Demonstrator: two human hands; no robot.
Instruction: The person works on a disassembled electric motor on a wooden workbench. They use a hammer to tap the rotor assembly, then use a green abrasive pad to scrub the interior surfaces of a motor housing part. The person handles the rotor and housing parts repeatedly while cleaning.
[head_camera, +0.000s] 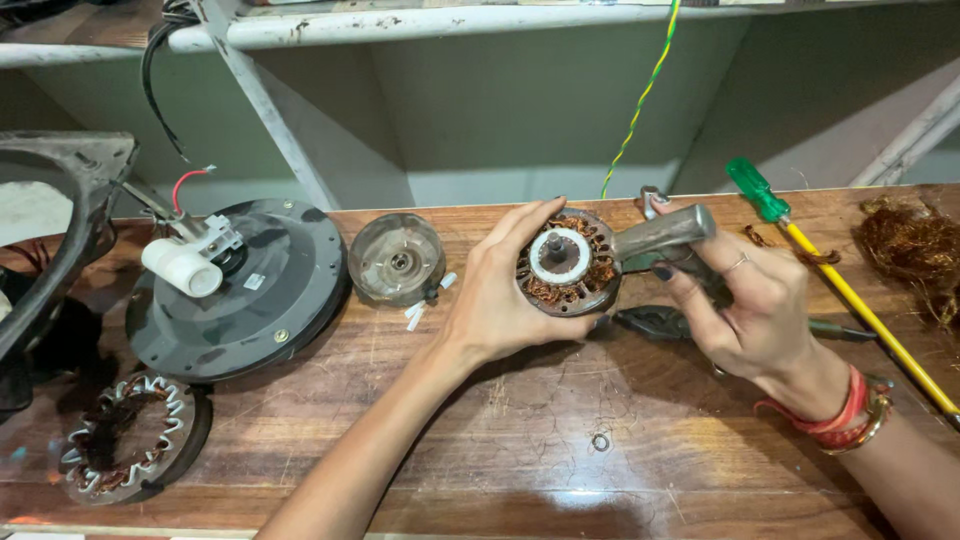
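My left hand (497, 296) holds a round motor rotor (566, 262) with copper windings and a white centre hub, tilted up on edge on the wooden bench (520, 440). My right hand (745, 305) grips a grey metal tool (665, 232) whose blunt end rests against the rotor's right side. Dark pliers (650, 322) lie on the bench just under my right hand.
A dark round fan housing (262, 300) with a white capacitor (183, 267) lies at the left. A small clear round cover (397, 259) sits beside it. A wound stator ring (128, 438) lies front left. A green-and-yellow screwdriver (835, 280) and a tangle of copper wire (910, 245) lie at the right.
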